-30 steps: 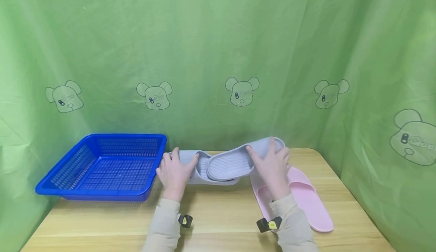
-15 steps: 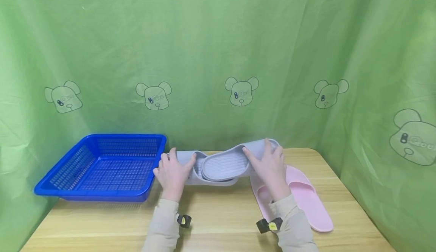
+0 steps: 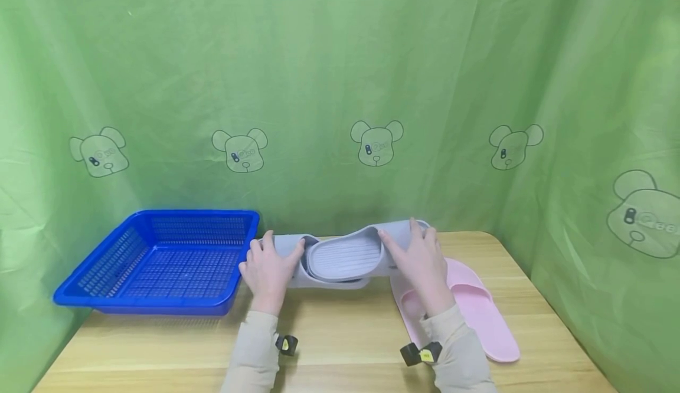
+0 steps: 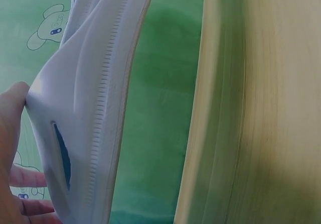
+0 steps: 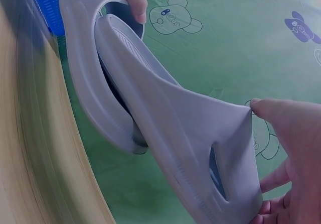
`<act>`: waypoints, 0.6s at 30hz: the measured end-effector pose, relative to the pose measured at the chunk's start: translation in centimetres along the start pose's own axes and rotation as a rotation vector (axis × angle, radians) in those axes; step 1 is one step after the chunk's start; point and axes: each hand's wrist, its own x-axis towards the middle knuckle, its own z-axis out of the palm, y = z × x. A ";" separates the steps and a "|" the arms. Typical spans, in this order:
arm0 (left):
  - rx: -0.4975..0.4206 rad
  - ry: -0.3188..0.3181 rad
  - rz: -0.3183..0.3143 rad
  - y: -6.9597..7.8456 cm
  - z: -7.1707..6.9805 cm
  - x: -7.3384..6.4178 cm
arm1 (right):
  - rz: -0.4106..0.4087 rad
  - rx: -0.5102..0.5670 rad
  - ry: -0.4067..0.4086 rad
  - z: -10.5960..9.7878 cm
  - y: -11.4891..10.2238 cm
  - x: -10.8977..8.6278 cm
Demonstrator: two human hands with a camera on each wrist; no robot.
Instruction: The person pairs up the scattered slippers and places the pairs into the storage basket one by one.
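My left hand (image 3: 268,272) grips a grey slipper (image 3: 283,244) by its toe strap, thumb at the opening and fingers over the outside. My right hand (image 3: 423,266) grips the other grey slipper (image 3: 345,257) in the same way. The two slippers point toe outward, and the heel of the right one lies over the left one's sole, its tip at the strap opening. In the right wrist view the left-hand slipper (image 5: 83,58) sits behind the right-hand slipper (image 5: 200,116), both seen against the green curtain. The left wrist view shows a grey slipper's side (image 4: 95,108) with a slot.
At the left a blue mesh basket (image 3: 154,309) stands on the wooden table (image 3: 340,334), close to my left hand. A pair of pink slippers (image 3: 491,322) lies at the right, partly under my right forearm. A green curtain (image 3: 319,86) hangs behind and at the sides.
My right hand has moved slightly left and down, sliding its grey slipper's heel further toward the left slipper's strap opening. My left hand has shifted slightly left. Basket and pink slippers stay put.
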 end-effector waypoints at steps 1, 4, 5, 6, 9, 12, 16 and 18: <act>0.003 -0.001 0.001 0.0 0.0 0.0 | 0.000 -0.004 -0.004 0.0 0.0 0.0; 0.006 -0.008 0.005 0.1 0.0 0.0 | -0.006 -0.017 -0.010 -0.1 -0.2 -0.1; 0.007 -0.009 0.006 0.2 -0.1 0.0 | -0.007 -0.019 -0.013 -0.1 -0.2 -0.1; 0.008 -0.009 0.006 0.2 -0.1 0.0 | -0.007 -0.022 -0.014 -0.2 -0.2 -0.1; 0.011 -0.004 0.011 0.2 -0.2 0.0 | -0.013 -0.034 -0.018 -0.3 -0.3 -0.2; 0.011 0.007 0.019 0.3 -0.2 0.0 | -0.021 -0.047 -0.013 -0.4 -0.3 -0.3; 0.007 0.028 0.031 0.3 -0.2 -0.1 | -0.044 -0.046 0.007 -0.4 -0.3 -0.5; 0.006 0.035 0.040 0.3 -0.2 -0.2 | -0.059 -0.040 0.011 -0.4 -0.5 -0.6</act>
